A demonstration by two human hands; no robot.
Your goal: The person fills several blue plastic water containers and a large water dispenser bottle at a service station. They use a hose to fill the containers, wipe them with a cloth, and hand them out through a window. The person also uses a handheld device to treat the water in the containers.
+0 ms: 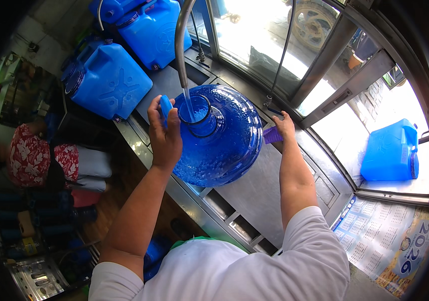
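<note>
Round translucent blue water bottle (224, 145) stands mid-bench (254, 190) under a running spout (180, 45); left hand (164, 133) fingers closed on a blue cap (165, 106) at its neck; right hand (284, 125) fingers pinching a purple tag (272, 135).

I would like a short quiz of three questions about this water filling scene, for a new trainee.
1. True or false: water runs from the metal spout into the round blue bottle.
2. What does the left hand hold beside the bottle neck? A) blue cap B) sponge C) knife
3. What small thing lies at the right hand?

Key: 1 true. 2 A, the blue cap. 3 a purple label.
</note>
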